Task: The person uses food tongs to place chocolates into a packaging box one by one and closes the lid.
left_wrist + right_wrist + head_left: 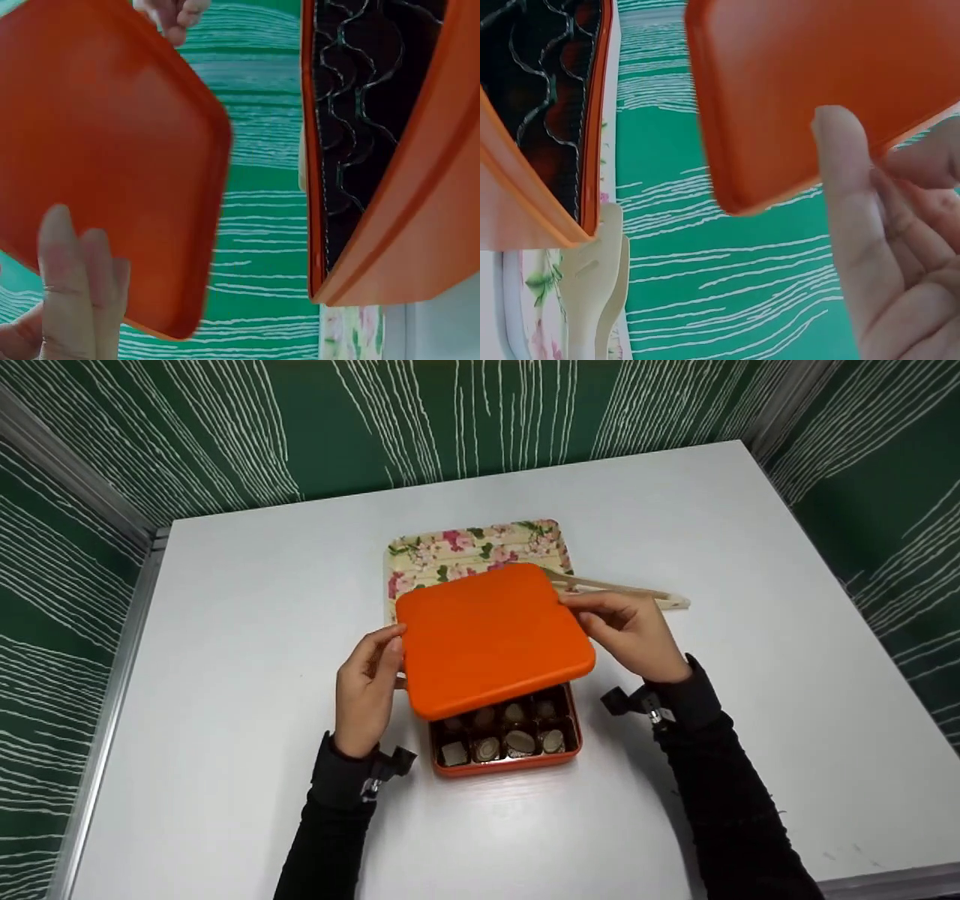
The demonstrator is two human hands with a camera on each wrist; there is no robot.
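An orange square lid (491, 634) is raised and tilted over an orange box (510, 767), covering the box's far part in the head view. My left hand (364, 690) holds the lid's left edge between fingers and thumb. At the opposite edge, my right hand (634, 634) grips it the same way. The right wrist view shows my right thumb (844, 180) against the lid's underside. Inside the box, a dark divided insert holds several small round and square pieces (520, 743), one to a compartment. In both wrist views the lid stands apart from the box.
Behind the box lies a floral tray (427, 556), partly hidden by the lid. Pale tongs (637, 591) rest with one end over the tray's right side and the other out on the white table (247, 660). Green walls (510, 420) with white streaks enclose the table.
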